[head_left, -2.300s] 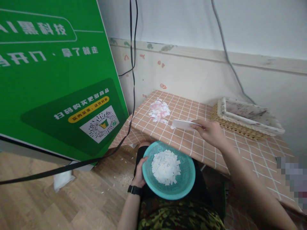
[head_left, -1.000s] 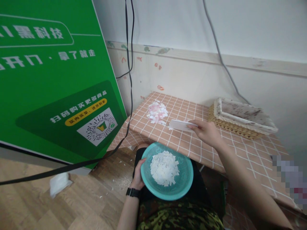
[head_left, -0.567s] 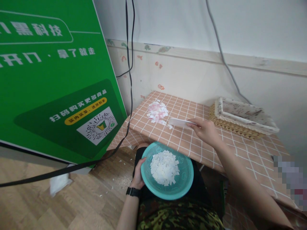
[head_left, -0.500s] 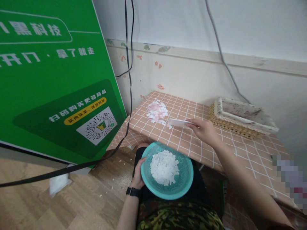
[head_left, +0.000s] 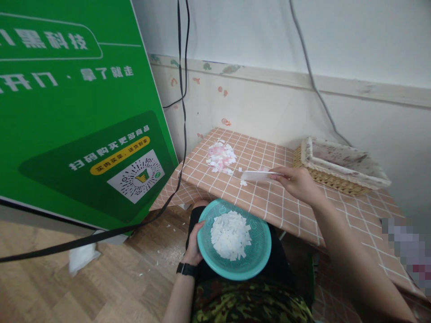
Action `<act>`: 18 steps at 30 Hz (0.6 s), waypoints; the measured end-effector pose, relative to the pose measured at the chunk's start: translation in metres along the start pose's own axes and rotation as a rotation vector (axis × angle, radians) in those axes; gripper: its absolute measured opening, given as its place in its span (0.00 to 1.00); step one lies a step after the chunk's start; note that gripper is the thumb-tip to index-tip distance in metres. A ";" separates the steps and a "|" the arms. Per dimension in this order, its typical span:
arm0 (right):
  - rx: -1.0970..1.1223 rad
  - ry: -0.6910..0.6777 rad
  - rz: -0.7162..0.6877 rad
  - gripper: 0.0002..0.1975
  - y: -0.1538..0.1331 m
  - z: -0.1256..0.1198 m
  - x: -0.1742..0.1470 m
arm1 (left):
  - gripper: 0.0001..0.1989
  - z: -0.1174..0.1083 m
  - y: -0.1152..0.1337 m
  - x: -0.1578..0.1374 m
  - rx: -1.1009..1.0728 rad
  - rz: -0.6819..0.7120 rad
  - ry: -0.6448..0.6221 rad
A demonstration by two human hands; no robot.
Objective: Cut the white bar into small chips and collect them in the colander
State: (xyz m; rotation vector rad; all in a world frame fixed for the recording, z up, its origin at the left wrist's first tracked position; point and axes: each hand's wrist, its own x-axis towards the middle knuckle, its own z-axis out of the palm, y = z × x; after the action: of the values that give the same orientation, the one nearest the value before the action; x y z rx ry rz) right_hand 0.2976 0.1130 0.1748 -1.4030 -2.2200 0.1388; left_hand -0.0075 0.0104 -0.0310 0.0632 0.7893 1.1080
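My left hand (head_left: 194, 244) grips the left rim of a round teal plastic colander (head_left: 260, 258) resting on my lap. A heap of small white paper scraps (head_left: 230, 235) fills its middle. Over the table, my right hand (head_left: 298, 181) is closed on one end of a flat white card (head_left: 257, 176), held nearly level with its far end pointing left. A few loose scraps (head_left: 243, 183) lie by the card's left end. Beyond them is a pile of white and pink paper scraps (head_left: 220, 156), apart from the card.
The table (head_left: 269, 211) has a brown cloth with white grid lines. A lined wicker basket (head_left: 340, 172) stands at its back right. A green panel (head_left: 84, 103) rises at left, with a black strap (head_left: 183, 134) hanging before it. Scraps and a white bag (head_left: 82, 258) lie on the floor.
My right hand and the card have shifted to the right, away from the pile, and a couple of scraps now lie further right. My left hand and the colander stay put.
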 end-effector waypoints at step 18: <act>0.025 0.011 0.031 0.13 0.003 0.004 0.003 | 0.13 -0.006 -0.002 0.004 -0.002 0.013 0.001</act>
State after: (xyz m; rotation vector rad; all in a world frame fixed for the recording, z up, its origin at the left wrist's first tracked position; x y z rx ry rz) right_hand 0.2970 0.1177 0.1711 -1.4219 -2.1816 0.1684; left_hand -0.0084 0.0109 -0.0388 0.0661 0.7902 1.1214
